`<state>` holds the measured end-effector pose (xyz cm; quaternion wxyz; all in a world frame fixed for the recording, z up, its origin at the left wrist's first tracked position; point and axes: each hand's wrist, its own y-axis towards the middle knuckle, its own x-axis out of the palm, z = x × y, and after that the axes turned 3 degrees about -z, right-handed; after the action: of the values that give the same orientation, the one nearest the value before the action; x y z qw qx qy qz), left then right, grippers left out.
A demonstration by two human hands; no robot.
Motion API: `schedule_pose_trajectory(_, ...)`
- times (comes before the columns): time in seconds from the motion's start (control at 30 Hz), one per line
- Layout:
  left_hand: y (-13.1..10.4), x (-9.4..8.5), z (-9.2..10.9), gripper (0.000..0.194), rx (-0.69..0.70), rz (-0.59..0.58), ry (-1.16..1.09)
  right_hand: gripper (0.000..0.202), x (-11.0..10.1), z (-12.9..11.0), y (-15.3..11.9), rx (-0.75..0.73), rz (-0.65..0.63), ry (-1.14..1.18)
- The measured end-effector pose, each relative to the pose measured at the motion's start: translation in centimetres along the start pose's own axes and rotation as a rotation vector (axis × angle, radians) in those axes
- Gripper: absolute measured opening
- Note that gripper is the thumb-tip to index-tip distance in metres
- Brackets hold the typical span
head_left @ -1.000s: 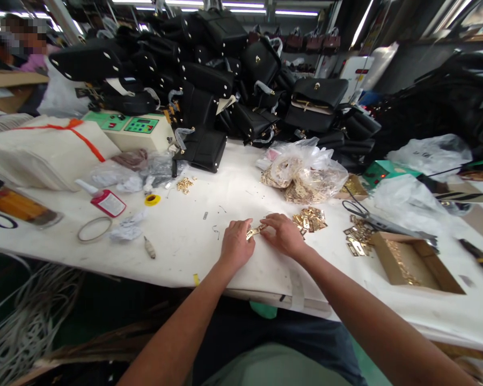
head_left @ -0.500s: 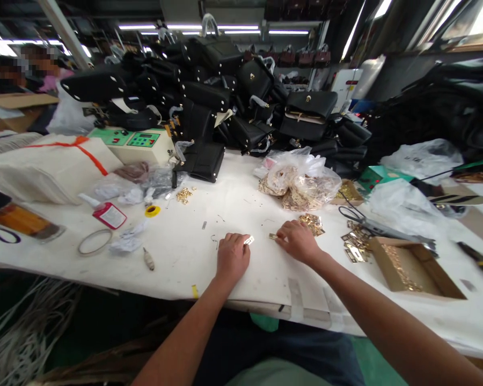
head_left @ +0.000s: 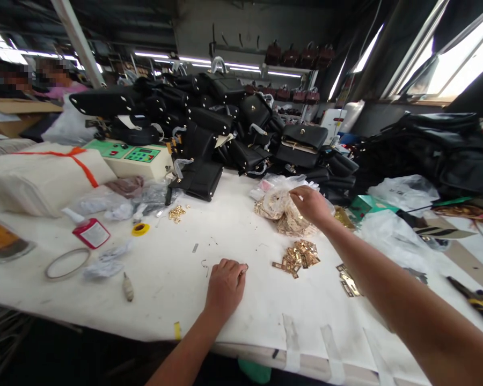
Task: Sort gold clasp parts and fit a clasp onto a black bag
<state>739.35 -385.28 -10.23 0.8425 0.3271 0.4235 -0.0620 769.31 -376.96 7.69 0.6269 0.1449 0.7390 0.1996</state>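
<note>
Metal plate (head_left: 246, 267): gold-coloured, mostly hidden.

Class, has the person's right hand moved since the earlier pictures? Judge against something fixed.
Yes, forward: earlier beside the pile of gold metal pieces, the right hand is now beyond it, at the plastic bag.

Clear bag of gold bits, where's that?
In the head view, the clear bag sits right of centre, by the right hand, in front of black bags.
</note>
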Motion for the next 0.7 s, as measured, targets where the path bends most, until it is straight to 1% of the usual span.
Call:
schedule_pose_trajectory(0.07, 0.1, 0.0, -0.1, 0.015, 0.001, 0.008, -0.006, 0.034, 0.4, 0.0, 2.9, -0.025, -0.145, -0.168)
schedule_pose_trajectory(0.13, 0.2, -0.2, -0.1, 0.016, -0.005, 0.011, -0.020, 0.032, 1.4, -0.4, 5.1, -0.056, -0.263, -0.273)
schedule_pose_trajectory(0.23, 0.3, -0.3, -0.1, 0.017, -0.023, 0.006, -0.046, 0.024, 3.5, -0.8, 7.3, -0.088, -0.375, -0.325)
schedule_pose_trajectory(0.33, 0.3, -0.4, -0.2, 0.017, -0.037, -0.001, -0.062, 0.020, 5.4, -0.8, 8.7, -0.060, -0.480, -0.363)
schedule_pose_trajectory(0.4, 0.4, -0.3, -0.4, 0.017, -0.045, -0.003, -0.071, 0.022, 6.2, -0.8, 9.2, -0.024, -0.489, -0.384)
schedule_pose_trajectory(0.47, 0.6, -0.2, -0.5, 0.016, -0.051, -0.001, -0.080, 0.026, 6.5, -1.0, 9.3, -0.021, -0.445, -0.396)
schedule_pose_trajectory(0.53, 0.7, -0.2, -0.5, 0.015, -0.047, 0.001, -0.091, 0.030, 6.7, -1.5, 9.5, -0.068, -0.414, -0.389)
schedule_pose_trajectory(0.57, 0.8, -0.2, -0.5, 0.015, -0.045, 0.000, -0.094, 0.032, 6.7, -1.7, 9.6, -0.099, -0.418, -0.381)
schedule_pose_trajectory(0.63, 0.9, -0.3, -0.5, 0.015, -0.043, 0.000, -0.098, 0.035, 6.8, -2.0, 10.0, -0.130, -0.467, -0.371)
schedule_pose_trajectory(0.7, 1.0, -0.4, -0.6, 0.015, -0.053, 0.000, -0.101, 0.034, 6.8, -1.7, 10.7, -0.100, -0.529, -0.383)
